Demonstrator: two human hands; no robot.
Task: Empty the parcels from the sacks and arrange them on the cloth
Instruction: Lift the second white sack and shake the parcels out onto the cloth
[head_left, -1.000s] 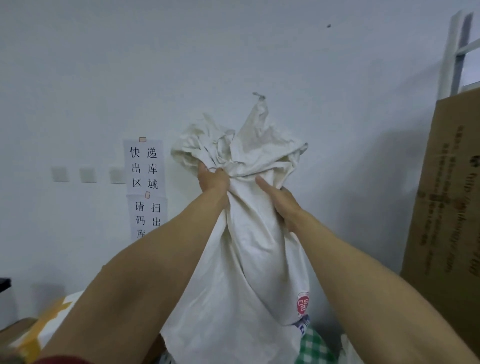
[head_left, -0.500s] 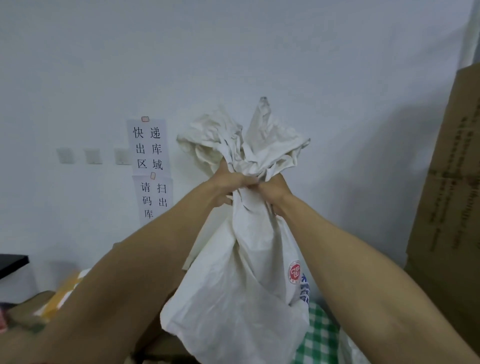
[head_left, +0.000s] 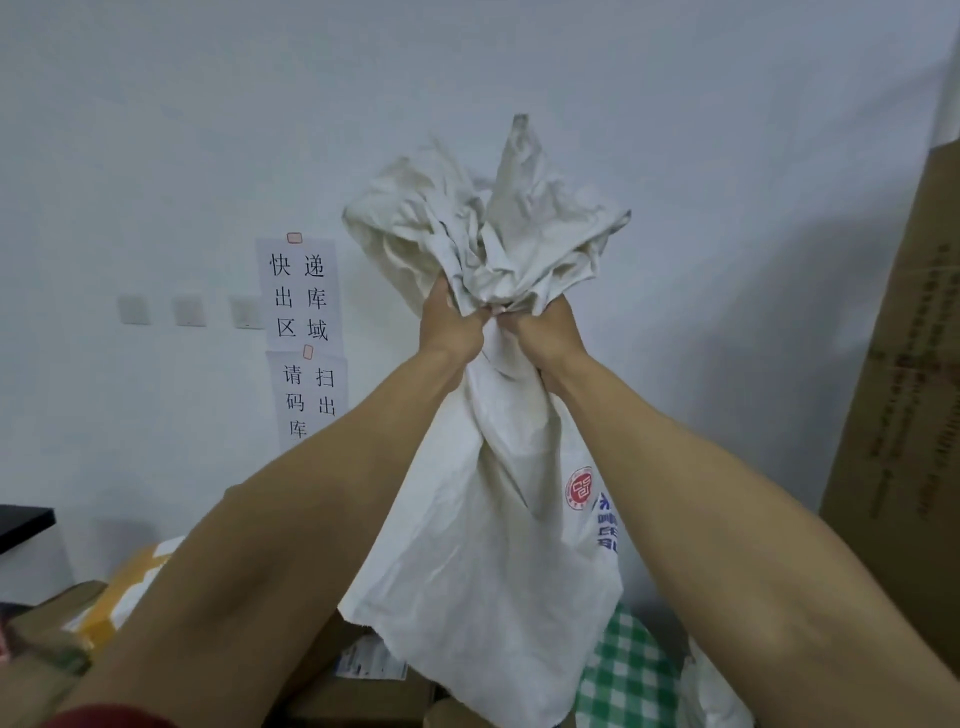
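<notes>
The white sack (head_left: 498, 545) is held up, its bunched fabric clamped by the left hand (head_left: 451, 332) and the right hand (head_left: 545, 335), set side by side. Below the sack a green checked cloth (head_left: 628, 670) and cardboard parcels (head_left: 363, 699) are seen.

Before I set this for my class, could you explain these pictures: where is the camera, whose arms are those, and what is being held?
There is no machine here: a person works bare-handed. Every picture comes from one camera worn on the person's head, so the two arms reaching forward are theirs. The left hand and right hand sit side by side, both gripping the bunched part of a white sack lifted before a wall. Below it lie a green checked cloth and parcels: a yellow-taped parcel at the left, a brown box beneath the sack. Paper notices hang on the wall; tall cardboard stands at the right.
</notes>
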